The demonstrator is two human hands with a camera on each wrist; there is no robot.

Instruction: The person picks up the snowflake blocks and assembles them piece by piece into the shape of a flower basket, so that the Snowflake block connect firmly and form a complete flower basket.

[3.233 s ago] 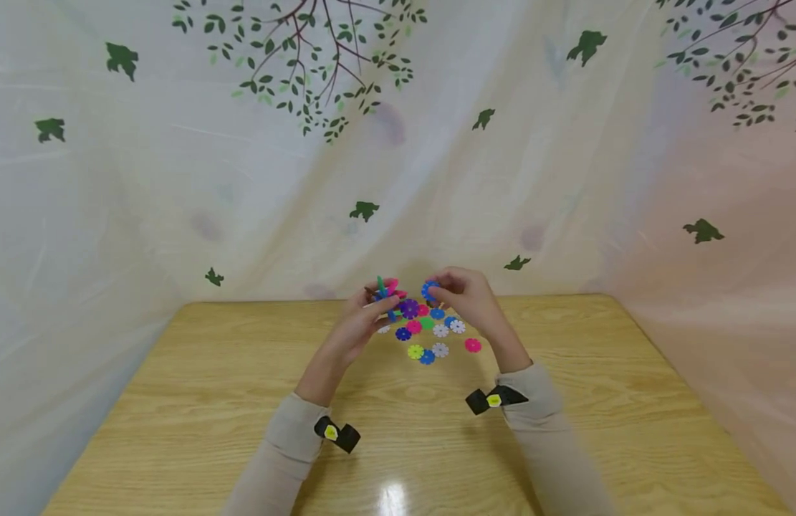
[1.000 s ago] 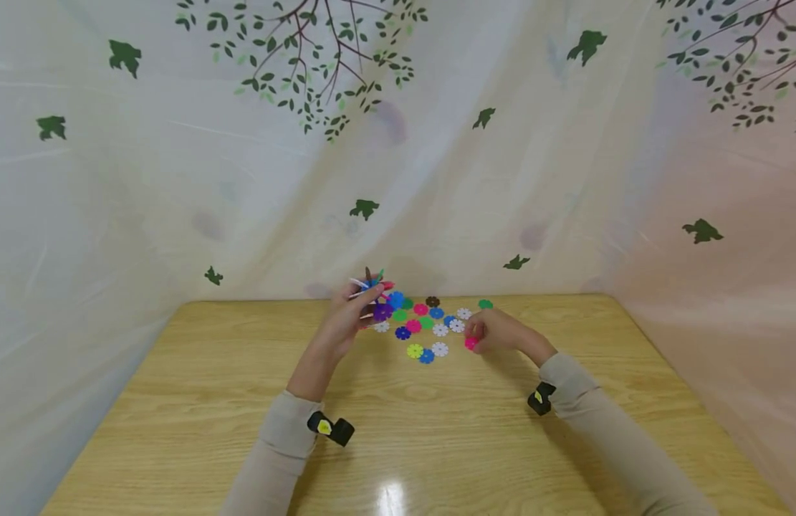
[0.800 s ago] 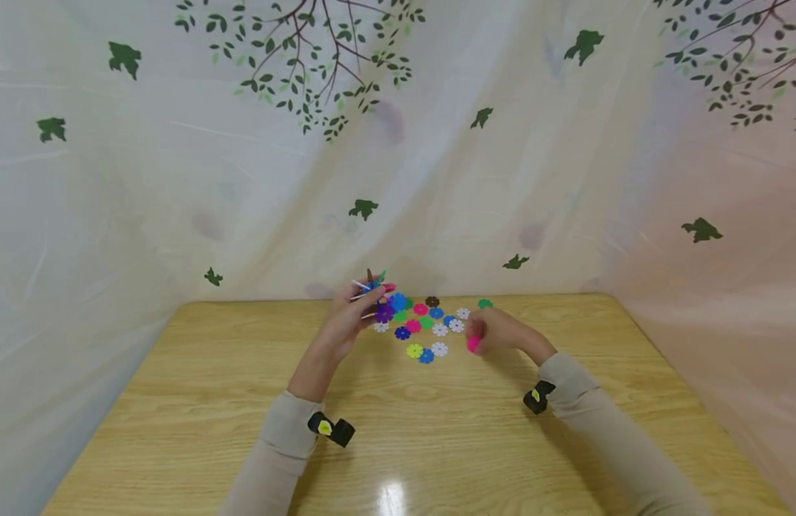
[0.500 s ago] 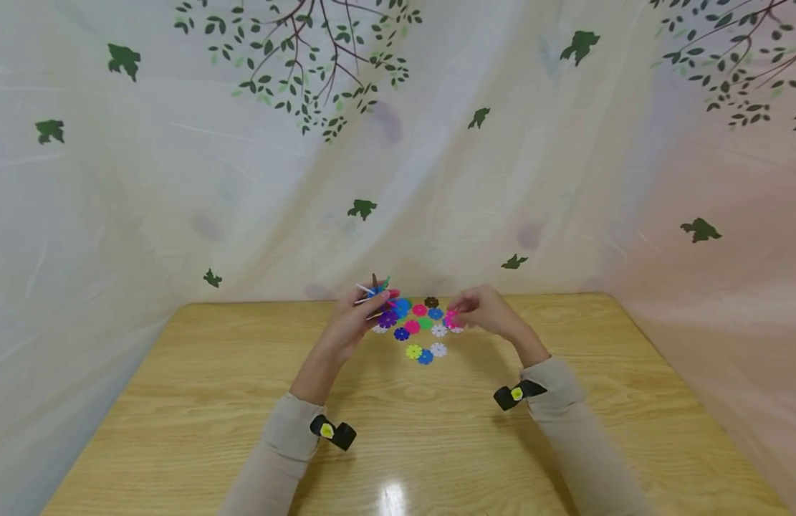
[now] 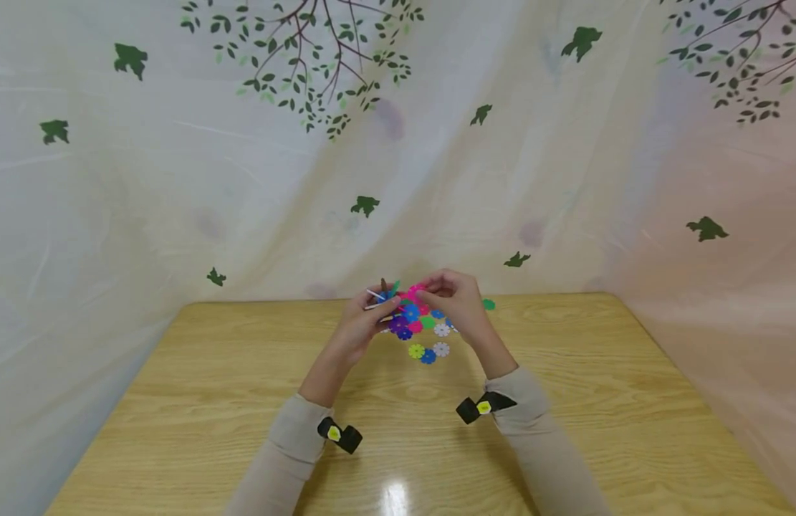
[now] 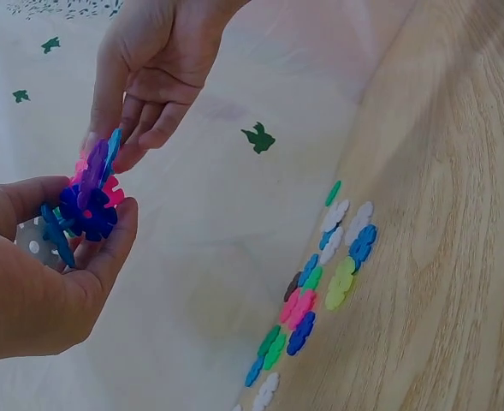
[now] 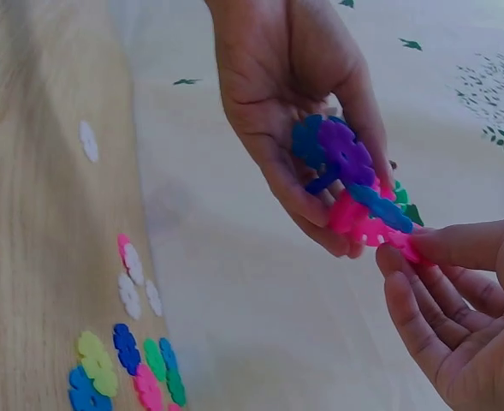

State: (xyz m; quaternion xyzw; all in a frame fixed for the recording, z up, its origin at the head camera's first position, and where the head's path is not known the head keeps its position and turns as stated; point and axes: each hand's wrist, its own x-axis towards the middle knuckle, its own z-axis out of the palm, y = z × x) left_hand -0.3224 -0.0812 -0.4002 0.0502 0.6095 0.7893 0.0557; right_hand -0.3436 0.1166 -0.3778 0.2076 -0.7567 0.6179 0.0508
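Note:
A cluster of interlocked plastic snowflake discs (image 6: 89,210), in blue, purple, pink, white and green, sits in my left hand (image 5: 355,326). Thumb and fingers of that hand curl round it above the table. Between thumb and fingertips, my right hand (image 5: 462,307) pinches a pink snowflake disc (image 7: 412,248). In the right wrist view this disc meets the pink side of the cluster; whether its slot is engaged cannot be told. Both hands are close together over loose snowflake discs (image 5: 428,355), some of which they hide in the head view.
Loose discs in several colours lie flat near the back of the wooden table (image 5: 398,416). A green disc (image 5: 488,304) lies apart at the back right. A pale curtain (image 5: 294,215) printed with leaves and birds hangs behind the table.
My right hand took up the pink disc from the right of the pile and carried it left to the cluster. The left hand moved slightly right with the cluster.

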